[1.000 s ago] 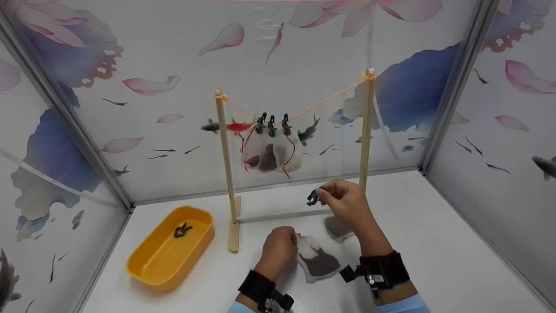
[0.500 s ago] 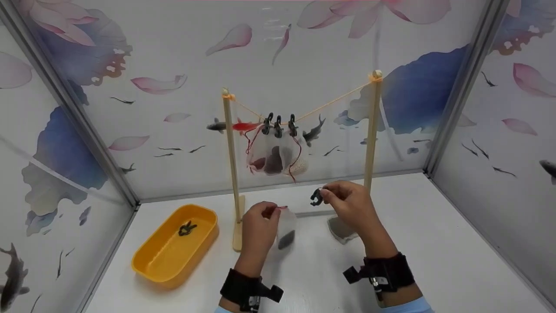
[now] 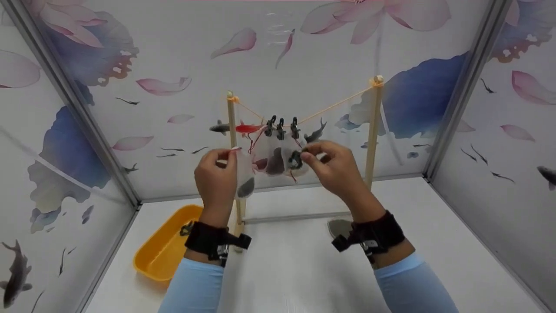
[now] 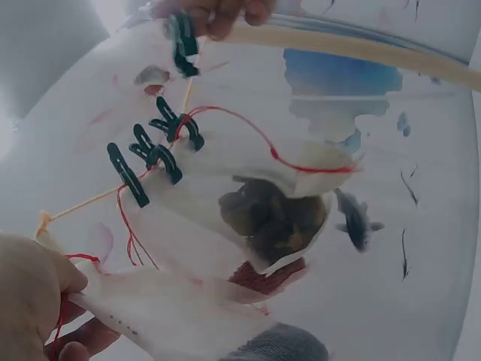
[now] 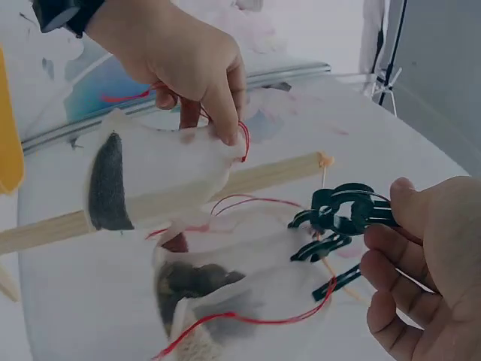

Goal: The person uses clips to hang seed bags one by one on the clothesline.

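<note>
- Left hand (image 3: 216, 176) is pinching a white drawstring pouch (image 3: 245, 187) by its red-corded top; the pouch is dangling in front of the left post (image 3: 232, 124), a bit left of centre frame.
- Right hand (image 3: 332, 167) is pinching a dark green clip (image 5: 331, 207) between thumb and fingers, around mid-frame.
- Done so far: what looks like three hanging pouches (image 3: 276, 161) are bunching up on the sagging string (image 3: 336, 108), three clips holding them.
- Left, seemingly: the pinched pouch isn't clipped yet, and another greyish pouch (image 3: 339, 226) is lying lower right of centre.
- Spare clips (image 3: 186, 228) are sitting in the yellow tray (image 3: 158, 250), lower left; can't tell how many.
</note>
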